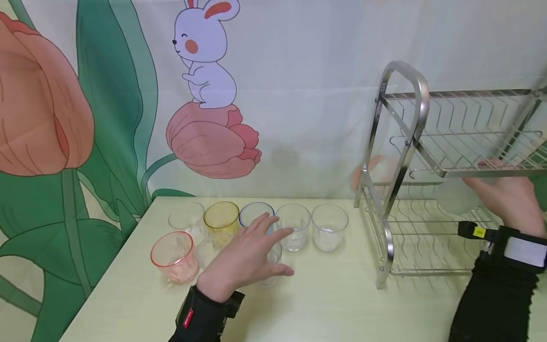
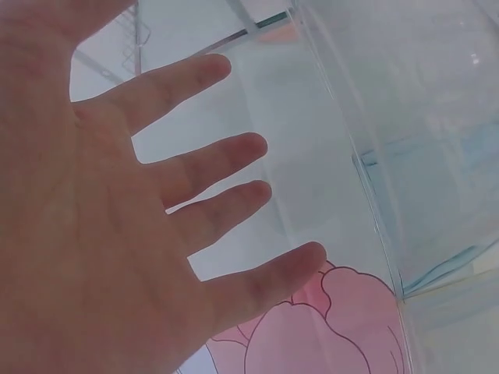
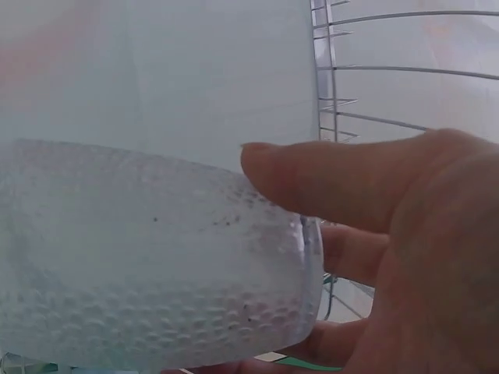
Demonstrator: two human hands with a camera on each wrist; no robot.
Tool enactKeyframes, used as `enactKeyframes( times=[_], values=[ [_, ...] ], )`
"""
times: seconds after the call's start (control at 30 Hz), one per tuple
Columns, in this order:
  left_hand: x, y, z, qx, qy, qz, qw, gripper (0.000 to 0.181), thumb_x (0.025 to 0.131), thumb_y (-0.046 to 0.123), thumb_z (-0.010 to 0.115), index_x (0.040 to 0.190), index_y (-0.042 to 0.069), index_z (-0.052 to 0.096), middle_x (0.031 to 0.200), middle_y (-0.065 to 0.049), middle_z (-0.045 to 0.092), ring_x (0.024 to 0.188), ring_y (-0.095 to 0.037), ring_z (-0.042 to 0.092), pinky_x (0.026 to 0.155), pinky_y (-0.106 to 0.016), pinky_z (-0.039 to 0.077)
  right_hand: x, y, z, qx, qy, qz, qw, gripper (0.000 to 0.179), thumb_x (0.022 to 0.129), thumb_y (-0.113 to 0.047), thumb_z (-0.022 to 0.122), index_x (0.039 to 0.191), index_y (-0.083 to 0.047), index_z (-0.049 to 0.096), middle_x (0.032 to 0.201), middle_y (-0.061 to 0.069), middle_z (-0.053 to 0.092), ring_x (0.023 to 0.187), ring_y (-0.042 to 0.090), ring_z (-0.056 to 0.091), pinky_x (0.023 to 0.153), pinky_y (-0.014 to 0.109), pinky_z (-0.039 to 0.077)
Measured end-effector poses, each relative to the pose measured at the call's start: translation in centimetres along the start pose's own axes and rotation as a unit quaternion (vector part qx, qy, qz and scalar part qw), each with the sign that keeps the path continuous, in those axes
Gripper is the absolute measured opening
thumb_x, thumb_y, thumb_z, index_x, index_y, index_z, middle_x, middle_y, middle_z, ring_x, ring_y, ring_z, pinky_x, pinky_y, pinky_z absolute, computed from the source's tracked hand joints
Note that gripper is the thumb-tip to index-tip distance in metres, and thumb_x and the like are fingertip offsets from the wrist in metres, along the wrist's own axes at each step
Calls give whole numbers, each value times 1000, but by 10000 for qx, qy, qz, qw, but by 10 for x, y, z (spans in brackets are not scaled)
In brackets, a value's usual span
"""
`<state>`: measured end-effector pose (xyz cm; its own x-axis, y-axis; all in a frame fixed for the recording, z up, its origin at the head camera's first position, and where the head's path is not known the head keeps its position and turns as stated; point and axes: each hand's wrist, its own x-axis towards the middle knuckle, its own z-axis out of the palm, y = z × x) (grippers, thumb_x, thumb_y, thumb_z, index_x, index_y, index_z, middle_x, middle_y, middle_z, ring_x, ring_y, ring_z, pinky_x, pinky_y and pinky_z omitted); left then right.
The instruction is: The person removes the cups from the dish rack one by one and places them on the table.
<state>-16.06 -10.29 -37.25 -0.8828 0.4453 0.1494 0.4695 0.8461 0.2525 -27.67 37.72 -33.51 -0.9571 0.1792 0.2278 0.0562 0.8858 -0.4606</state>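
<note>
My right hand (image 1: pixel 510 199) reaches between the two tiers of a metal dish rack (image 1: pixel 416 142) and grips a clear glass (image 1: pixel 457 195). The right wrist view shows the thumb and fingers around this glass (image 3: pixel 156 249), whose lower part has a bumpy texture. My left hand (image 1: pixel 245 251) hovers with spread fingers over several glasses on the table, holding nothing. Beneath it a clear glass (image 1: pixel 273 261) is partly hidden, as is a blue-rimmed glass (image 1: pixel 256 213). In the left wrist view the palm (image 2: pixel 101 234) faces the camera, beside large transparent surfaces.
Around the left hand stand a yellow glass (image 1: pixel 221 216), a red-rimmed glass (image 1: pixel 174 259) and clear glasses, with one clear glass (image 1: pixel 330 228) nearest the rack. The pale table (image 1: pixel 325 304) meets a printed cloth (image 1: pixel 299 118) behind. The rack's upper tier overhangs the right hand.
</note>
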Motion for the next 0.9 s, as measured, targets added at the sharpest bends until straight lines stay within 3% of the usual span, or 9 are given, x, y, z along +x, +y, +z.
enactKeyframes(
  times=[0.1,0.27,0.37,0.47,0.57,0.67,0.77,0.9],
  values=[
    [2,1,1,-51,-5,39,10000,74,81,55,76,143,25,51,150,-8,35,144,-29,21,107,-60,27,-6,-3,-3,-46,-21,155,9999,74,102,-50,42,149,6,25,141,38,28,115,57,38,92,65,37],
    [6,3,-1,-92,54,96,9999,74,81,56,76,143,24,51,149,-8,35,143,-30,23,106,-57,30,-15,-8,-7,48,-87,374,9993,75,102,-53,41,152,0,23,149,33,20,123,57,31,94,67,34],
    [8,6,-4,-123,87,114,9998,74,81,56,76,143,24,51,148,-8,37,142,-29,26,106,-53,31,-21,-11,-9,131,-75,-1,9999,73,103,-52,42,151,0,26,148,33,21,121,58,34,90,67,36],
    [10,8,-6,-94,142,166,9997,73,81,55,76,142,24,51,147,-8,38,140,-28,28,106,-51,32,-26,-16,-10,128,-124,-234,9996,75,102,-55,42,149,2,30,141,36,32,95,49,49,73,56,44],
    [12,10,-8,-80,202,204,9996,73,80,55,77,142,25,52,146,-8,39,138,-27,32,105,-50,33,-31,-19,-12,119,-277,-155,9994,81,100,-60,42,145,7,35,124,36,46,71,32,48,59,40,40],
    [14,11,-9,-105,243,221,9994,74,80,56,77,142,25,51,145,-7,39,135,-26,35,105,-49,33,-35,-20,-13,85,-377,-147,9991,77,99,-63,42,118,11,52,97,27,57,58,25,42,53,36,35],
    [16,13,-10,-143,261,245,9993,75,80,57,77,143,26,51,145,-6,38,133,-24,38,104,-48,35,-41,-19,-14,54,-445,-83,9990,80,98,-64,42,116,14,48,98,28,57,68,32,51,58,42,41],
    [19,15,-11,-254,268,289,9989,75,80,57,76,143,26,50,146,-5,38,133,-24,38,104,-46,36,-49,-20,-14,237,-513,-4,9984,88,100,-61,43,145,12,25,126,37,39,88,41,57,68,48,46]
  ],
)
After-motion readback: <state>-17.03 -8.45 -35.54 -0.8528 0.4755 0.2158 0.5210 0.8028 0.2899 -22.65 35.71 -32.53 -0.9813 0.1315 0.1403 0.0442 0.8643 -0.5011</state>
